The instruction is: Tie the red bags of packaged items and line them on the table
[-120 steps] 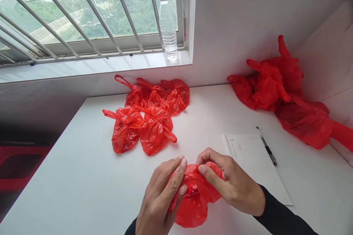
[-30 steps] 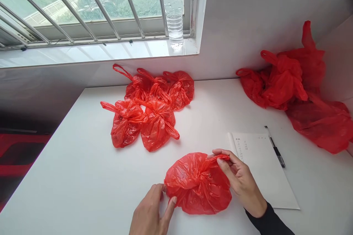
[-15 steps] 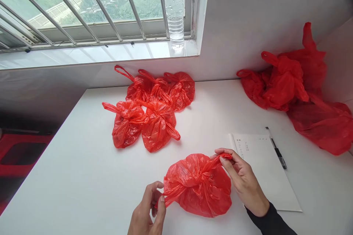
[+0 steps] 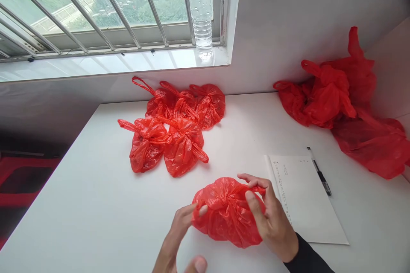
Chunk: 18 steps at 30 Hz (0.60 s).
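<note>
A knotted red plastic bag lies on the white table in front of me, rounded, its twisted top gathered in the middle. My left hand is at its left side; the fingertips touch the plastic and the thumb stands well apart, lower down. At the right side, my right hand has thumb and fingers spread around the edge of the bag, with the short tied handle lying between them. What fills the bag cannot be made out.
Several knotted red bags sit together toward the wall. More crumpled red bags are heaped in the right corner. An open notebook with writing and a black pen lie right. A water bottle stands on the windowsill.
My left hand has let go of the left handle and opened against the bag's side. My right hand's pinch on the right handle has loosened, and the hand has shifted slightly left.
</note>
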Motion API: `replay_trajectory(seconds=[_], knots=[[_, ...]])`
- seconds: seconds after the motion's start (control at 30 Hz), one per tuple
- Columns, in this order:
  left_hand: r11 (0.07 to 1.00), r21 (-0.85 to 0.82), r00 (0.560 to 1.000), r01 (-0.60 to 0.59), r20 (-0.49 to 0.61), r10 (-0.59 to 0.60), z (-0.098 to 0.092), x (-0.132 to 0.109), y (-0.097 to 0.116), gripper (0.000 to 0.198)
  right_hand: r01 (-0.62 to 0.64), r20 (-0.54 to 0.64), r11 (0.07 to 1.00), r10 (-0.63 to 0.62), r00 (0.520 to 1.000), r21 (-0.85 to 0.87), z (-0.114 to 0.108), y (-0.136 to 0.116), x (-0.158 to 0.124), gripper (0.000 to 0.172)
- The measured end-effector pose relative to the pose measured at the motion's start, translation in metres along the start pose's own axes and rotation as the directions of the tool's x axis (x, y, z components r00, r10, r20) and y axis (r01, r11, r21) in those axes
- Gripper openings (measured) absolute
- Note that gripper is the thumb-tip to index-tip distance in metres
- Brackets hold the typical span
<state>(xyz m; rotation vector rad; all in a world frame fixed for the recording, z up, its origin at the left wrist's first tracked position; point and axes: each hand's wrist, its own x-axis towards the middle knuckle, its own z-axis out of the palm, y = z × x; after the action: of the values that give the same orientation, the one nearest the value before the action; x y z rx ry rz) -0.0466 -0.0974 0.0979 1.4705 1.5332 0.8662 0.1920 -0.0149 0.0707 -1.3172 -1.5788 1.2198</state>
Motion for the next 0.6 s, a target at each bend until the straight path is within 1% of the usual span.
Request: replay_trajectory(seconds=[0.07,0.13,0.17,0.27,0.37,0.5,0.6], knots=[[0.977,0.148,0.987,-0.154,-0.023,0.159,0.017,0.007,-0.005,0.056,0.172,0.090,0.977,-0.162,0.983,-0.123,0.009,0.008,-0.004,0.018],[0.933,0.285,0.971,-0.219,-0.034,0.238,0.036,0.016,-0.015,0.062,0.307,0.161,0.923,-0.275,0.948,-0.233,0.018,0.018,-0.006,0.023],[0.911,0.339,0.966,-0.234,-0.025,0.257,0.044,0.021,-0.020,0.063,0.343,0.183,0.896,-0.301,0.936,-0.283,0.022,0.023,-0.007,0.026],[0.864,0.451,0.970,-0.225,0.019,0.242,0.063,0.032,-0.034,0.064,0.366,0.216,0.839,-0.302,0.928,-0.402,0.030,0.038,-0.008,0.040],[0.855,0.466,0.970,-0.229,0.035,0.241,0.072,0.039,-0.041,0.065,0.370,0.209,0.803,-0.306,0.929,-0.468,0.035,0.052,-0.008,0.045],[0.870,0.435,0.969,-0.231,0.018,0.248,0.073,0.045,-0.041,0.061,0.371,0.186,0.796,-0.321,0.929,-0.479,0.039,0.062,-0.005,0.040],[0.903,0.375,0.968,-0.211,-0.049,0.247,0.067,0.051,-0.033,0.046,0.335,0.167,0.844,-0.290,0.942,-0.420,0.035,0.057,-0.004,0.034]])
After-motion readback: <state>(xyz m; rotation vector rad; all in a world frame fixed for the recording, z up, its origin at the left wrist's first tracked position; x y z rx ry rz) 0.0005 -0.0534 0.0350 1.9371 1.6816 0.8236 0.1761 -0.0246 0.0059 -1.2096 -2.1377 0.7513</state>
